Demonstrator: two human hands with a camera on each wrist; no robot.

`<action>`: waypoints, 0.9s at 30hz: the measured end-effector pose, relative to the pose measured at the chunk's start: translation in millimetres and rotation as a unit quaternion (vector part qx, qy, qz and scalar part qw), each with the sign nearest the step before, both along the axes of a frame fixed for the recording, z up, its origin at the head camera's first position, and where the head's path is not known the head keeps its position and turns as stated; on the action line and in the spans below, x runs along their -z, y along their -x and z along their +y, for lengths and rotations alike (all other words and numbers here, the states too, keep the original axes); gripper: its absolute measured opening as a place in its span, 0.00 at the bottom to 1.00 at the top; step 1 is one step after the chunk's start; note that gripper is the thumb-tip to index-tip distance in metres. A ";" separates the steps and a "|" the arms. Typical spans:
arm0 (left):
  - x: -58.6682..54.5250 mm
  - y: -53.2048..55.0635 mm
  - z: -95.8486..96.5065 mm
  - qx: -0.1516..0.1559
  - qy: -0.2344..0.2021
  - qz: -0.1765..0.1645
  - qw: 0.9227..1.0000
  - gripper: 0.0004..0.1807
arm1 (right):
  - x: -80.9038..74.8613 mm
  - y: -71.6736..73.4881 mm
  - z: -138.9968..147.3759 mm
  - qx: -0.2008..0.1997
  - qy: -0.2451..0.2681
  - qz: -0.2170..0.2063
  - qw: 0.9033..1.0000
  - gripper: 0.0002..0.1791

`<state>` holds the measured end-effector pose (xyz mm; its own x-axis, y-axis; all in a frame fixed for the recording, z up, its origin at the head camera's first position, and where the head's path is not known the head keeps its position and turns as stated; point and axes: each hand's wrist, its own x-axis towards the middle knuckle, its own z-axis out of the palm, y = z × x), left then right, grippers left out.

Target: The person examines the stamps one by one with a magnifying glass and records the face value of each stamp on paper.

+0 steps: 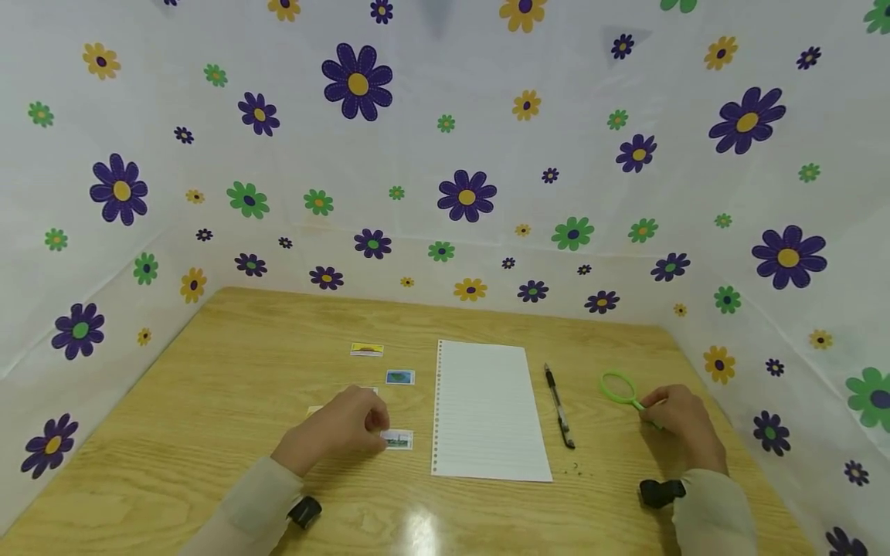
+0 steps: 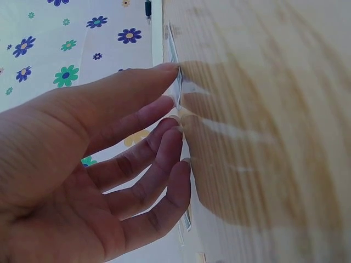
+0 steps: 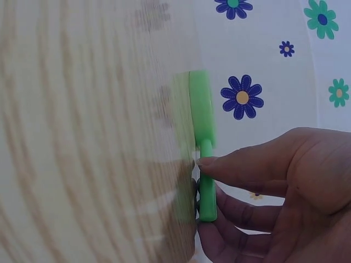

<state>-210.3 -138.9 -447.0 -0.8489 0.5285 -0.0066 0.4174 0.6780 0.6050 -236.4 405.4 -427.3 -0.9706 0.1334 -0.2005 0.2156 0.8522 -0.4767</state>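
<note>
1. From where I stand, the left hand (image 1: 334, 428) has its thumb and forefinger, narrowly set, at the left end of a small stamp (image 1: 399, 439) lying just left of the paper (image 1: 487, 417). I can't tell whether the stamp is off the table (image 1: 487, 517) at all.
2. I'd keep that pinch light and right at the edge; thin paper like that probably creases easily.
3. Sliding it a touch, or getting a nail under one end, would likely beat squeezing harder.
4. The other fingers curl low, so I'd mind the partly covered stamps beneath that hand; the blue stamp (image 1: 399, 377) and yellow stamp (image 1: 366, 350) lie farther off.
5. The right hand (image 1: 684, 417) pinches the handle of the green magnifying glass (image 3: 202, 107), right of the pen (image 1: 558, 405). That's a sensible place to hold it, fingers off the lens.
6. If the glass moves left, I'd carry it above the pen, not drag it.
</note>
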 end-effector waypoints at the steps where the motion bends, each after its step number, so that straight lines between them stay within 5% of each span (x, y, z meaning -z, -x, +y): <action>1: -0.2 0.0 0.0 0.001 -0.001 0.000 1.000 0.07 | 0.2 0.4 0.3 0.001 0.002 -0.004 1.000 0.14; 14: -2.1 1.6 -0.4 0.007 0.001 -0.002 1.000 0.06 | -12.6 4.2 -7.0 -0.018 -0.022 0.028 0.999 0.23; 27: 2.1 0.9 0.0 0.003 0.003 0.005 1.000 0.07 | -26.7 1.7 -43.8 -0.086 -0.010 0.075 0.993 0.19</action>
